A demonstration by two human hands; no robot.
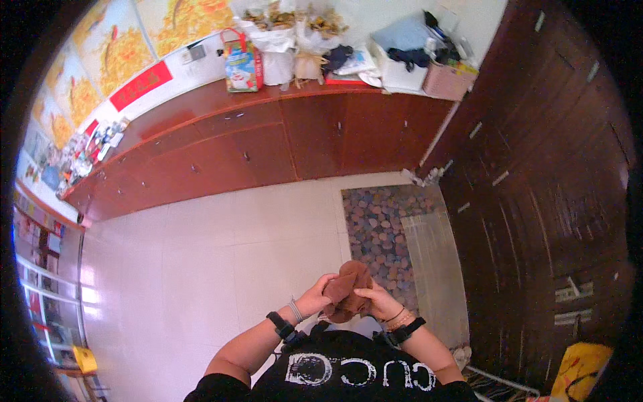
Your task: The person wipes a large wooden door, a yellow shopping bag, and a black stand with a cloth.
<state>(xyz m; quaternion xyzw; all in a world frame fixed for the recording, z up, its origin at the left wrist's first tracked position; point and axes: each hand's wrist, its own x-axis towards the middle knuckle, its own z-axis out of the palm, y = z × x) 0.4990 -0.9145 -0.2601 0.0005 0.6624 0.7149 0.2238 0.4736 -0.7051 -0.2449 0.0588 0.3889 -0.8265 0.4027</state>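
A brown cloth (353,281), folded and bunched, is held in front of my body at waist height. My left hand (317,296) grips its left side, the thumb lying along the edge. On the right side my right hand (380,300) holds it too, with the thumb pressed on top of the fabric. Dark straps with small devices circle both wrists. Part of the cloth's underside and several fingers are hidden behind the folds.
Along the far wall runs a long reddish-brown wooden cabinet (241,145), with a gift bag (242,63), wrapped bouquets (279,45) and a pink basket (449,80) on top. A pebble-patterned mat (377,221) lies on the tiled floor (201,281) beside a dark wooden door (542,201).
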